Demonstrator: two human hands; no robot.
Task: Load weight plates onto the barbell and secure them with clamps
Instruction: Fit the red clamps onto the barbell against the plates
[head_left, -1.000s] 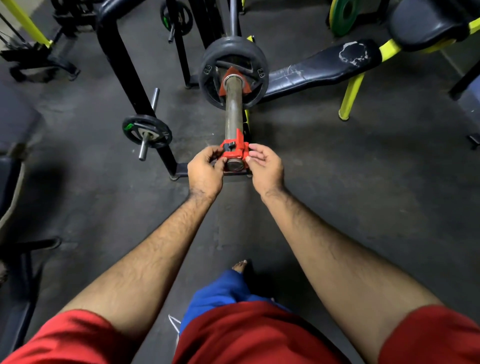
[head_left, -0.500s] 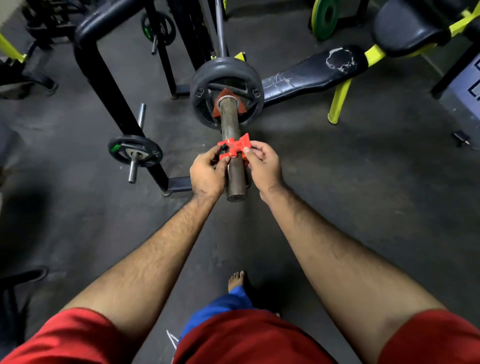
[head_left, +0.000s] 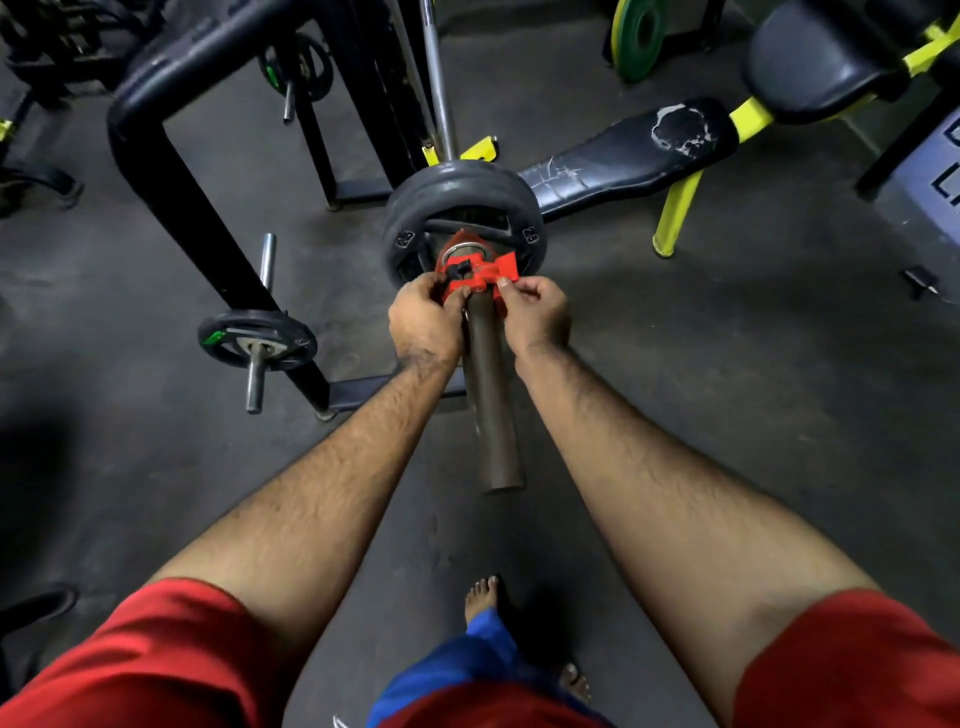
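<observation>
The barbell sleeve (head_left: 493, 415) points toward me, its bare end near the frame's centre. Black weight plates (head_left: 462, 187) sit on it further up. A red clamp (head_left: 480, 273) rings the sleeve just in front of the plates, its lever sticking out to the right. My left hand (head_left: 426, 317) pinches the clamp's left side. My right hand (head_left: 535, 312) grips its right side and the lever. My fingers hide the clamp's lower part.
A black rack frame (head_left: 171, 171) stands left, with a small plate (head_left: 257, 340) on a peg. A torn black bench (head_left: 628, 156) with yellow legs lies right. A green plate (head_left: 639, 36) leans at the back. My bare feet stand on the dark floor (head_left: 727, 364).
Both hands have slid the red clamp from the sleeve's end up along it, to just in front of the black plates.
</observation>
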